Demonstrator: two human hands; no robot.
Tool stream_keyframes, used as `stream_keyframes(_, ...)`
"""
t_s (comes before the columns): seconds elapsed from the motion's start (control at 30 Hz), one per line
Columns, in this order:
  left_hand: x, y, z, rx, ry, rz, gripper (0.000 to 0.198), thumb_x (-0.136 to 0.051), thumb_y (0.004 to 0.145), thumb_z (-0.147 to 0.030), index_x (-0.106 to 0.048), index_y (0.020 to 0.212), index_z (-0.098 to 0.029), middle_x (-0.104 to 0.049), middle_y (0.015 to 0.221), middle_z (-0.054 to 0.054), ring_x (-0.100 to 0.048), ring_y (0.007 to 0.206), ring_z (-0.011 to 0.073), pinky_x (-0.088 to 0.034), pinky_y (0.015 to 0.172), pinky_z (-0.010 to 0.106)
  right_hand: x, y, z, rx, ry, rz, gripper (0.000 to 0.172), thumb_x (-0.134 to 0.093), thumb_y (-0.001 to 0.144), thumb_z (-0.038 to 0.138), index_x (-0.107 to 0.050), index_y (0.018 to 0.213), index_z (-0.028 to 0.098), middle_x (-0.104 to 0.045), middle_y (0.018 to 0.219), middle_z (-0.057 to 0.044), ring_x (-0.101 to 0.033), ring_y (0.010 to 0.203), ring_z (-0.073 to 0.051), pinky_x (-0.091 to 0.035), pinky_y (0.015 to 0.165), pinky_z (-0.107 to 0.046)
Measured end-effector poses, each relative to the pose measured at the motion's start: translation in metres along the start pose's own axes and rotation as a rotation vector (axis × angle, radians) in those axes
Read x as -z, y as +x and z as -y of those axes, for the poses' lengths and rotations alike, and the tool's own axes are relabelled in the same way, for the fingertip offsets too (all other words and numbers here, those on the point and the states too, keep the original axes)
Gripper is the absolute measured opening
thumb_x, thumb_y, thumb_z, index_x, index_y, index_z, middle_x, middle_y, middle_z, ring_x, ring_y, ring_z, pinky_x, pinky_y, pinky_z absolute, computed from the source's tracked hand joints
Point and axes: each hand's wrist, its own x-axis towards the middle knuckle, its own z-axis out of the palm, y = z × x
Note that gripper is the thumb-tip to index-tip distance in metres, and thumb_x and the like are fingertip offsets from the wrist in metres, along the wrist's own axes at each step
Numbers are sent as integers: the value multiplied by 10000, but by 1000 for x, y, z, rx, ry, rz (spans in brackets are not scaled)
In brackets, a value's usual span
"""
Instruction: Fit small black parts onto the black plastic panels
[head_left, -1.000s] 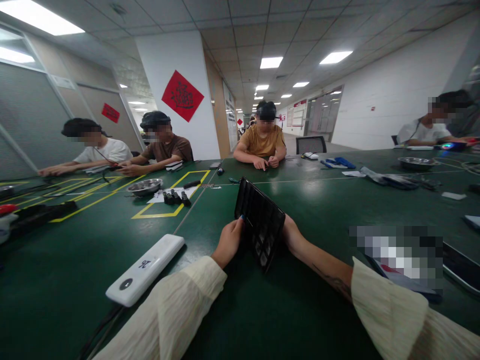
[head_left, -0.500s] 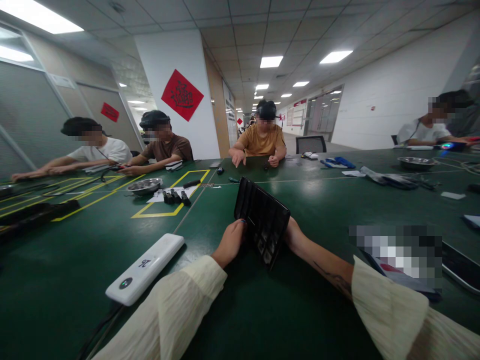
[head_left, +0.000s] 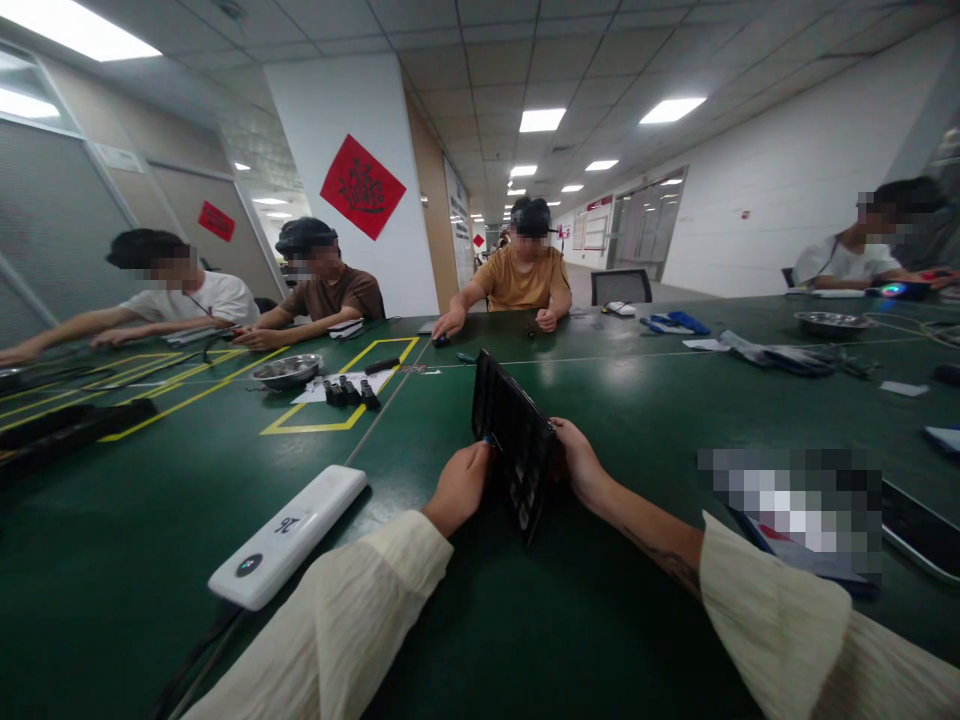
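A black plastic tray with several compartments [head_left: 517, 450] stands tilted on its edge above the green table, its compartment side turned toward the left. My left hand [head_left: 459, 488] is closed at the tray's near left side, thumb against it; a small bluish spot shows at the thumb tip, too small to name. From the right, my right hand [head_left: 579, 462] grips the tray's back and edge, with most of its fingers hidden behind it. Some pale shapes show in the lower compartments, but I cannot make them out.
Left of my sleeve lies a white power bank [head_left: 289, 537] with a cable. Farther left are a metal bowl [head_left: 288, 371] and several black cylindrical parts [head_left: 349, 392] on paper. A phone [head_left: 919, 530] lies at the right. Co-workers sit around the green table [head_left: 600, 640].
The tray has turned so its face shows narrower, and more of my right hand shows at its edge. Across the table, a co-worker's hand has reached down to a small dark object.
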Motion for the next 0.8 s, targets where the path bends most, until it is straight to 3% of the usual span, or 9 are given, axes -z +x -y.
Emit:
stream_keyframes(0.1,4,-1,-5,-49,181,19,404,-223,879,-355,-490,630,-181,-561,647,40,-521,640,172,-370,625,277,0,1,-2,15,-10,22,257,-460,745,374,-449,941,207,-500,492,68,-462,344,-116,-317,318,-211)
stream_keyframes(0.23,6,-1,-9,-39,258,16,372,-203,878,-298,-466,638,-188,-567,672,51,-532,670,175,-381,646,275,0,0,-1,23,-8,49,273,-459,746,374,-421,962,211,-480,450,82,-452,340,-116,-314,324,-202)
stream_keyframes(0.5,4,2,-5,-61,200,-4,344,-192,899,-309,-479,755,-187,-601,805,78,-560,780,190,-421,762,307,0,0,-1,28,-65,44,289,-433,753,378,-400,992,219,-484,443,84,-460,342,-122,-309,329,-199)
stream_keyframes(0.8,2,3,3,-202,178,-10,297,-214,891,-273,-489,827,-179,-606,897,99,-571,886,202,-432,870,347,-2,-2,3,16,-58,28,275,-425,752,351,-390,992,222,-489,446,86,-456,338,-123,-317,322,-201)
